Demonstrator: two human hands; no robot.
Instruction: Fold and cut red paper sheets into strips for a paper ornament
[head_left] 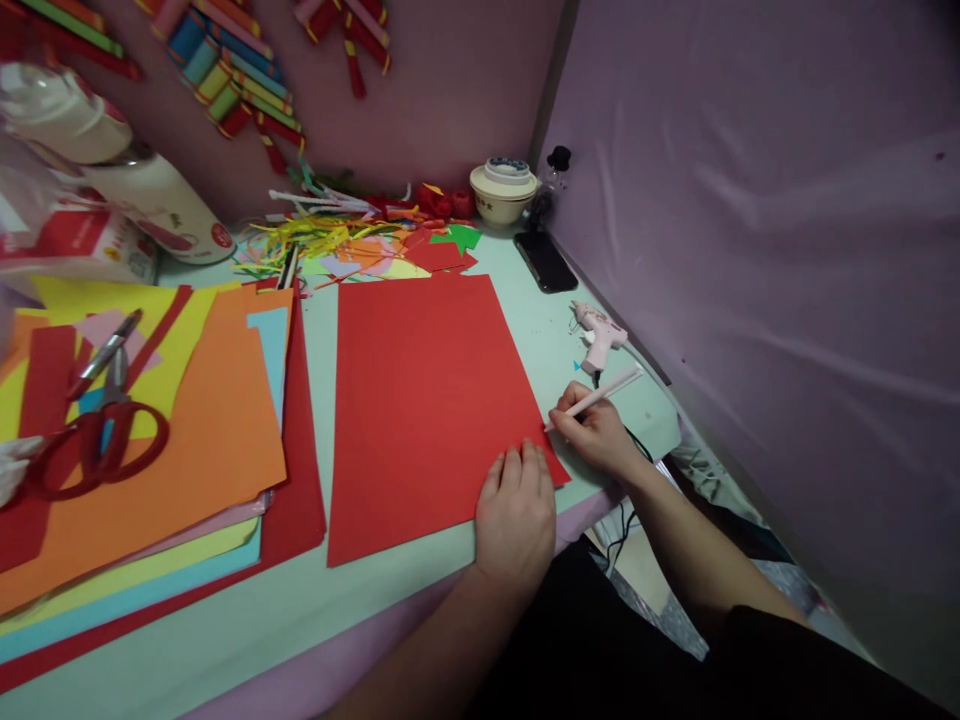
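Note:
A large red sheet of paper (427,400) lies flat on the pale green table (300,600). My left hand (517,505) rests palm down on its near right corner area, fingers stretched out and lying side by side. At the sheet's right edge, my right hand (594,430) grips a white pen (607,388), its tip touching or just over the paper's edge near the lower right corner. The pen slants up and to the right.
Stacked coloured paper (225,430) with red-handled scissors (112,450) and a craft knife (106,355) lies left. Behind are paper scraps (367,250), a lidded bowl (502,192) and a bottle (169,205). A phone (546,262) and pink glue gun (598,335) lie right.

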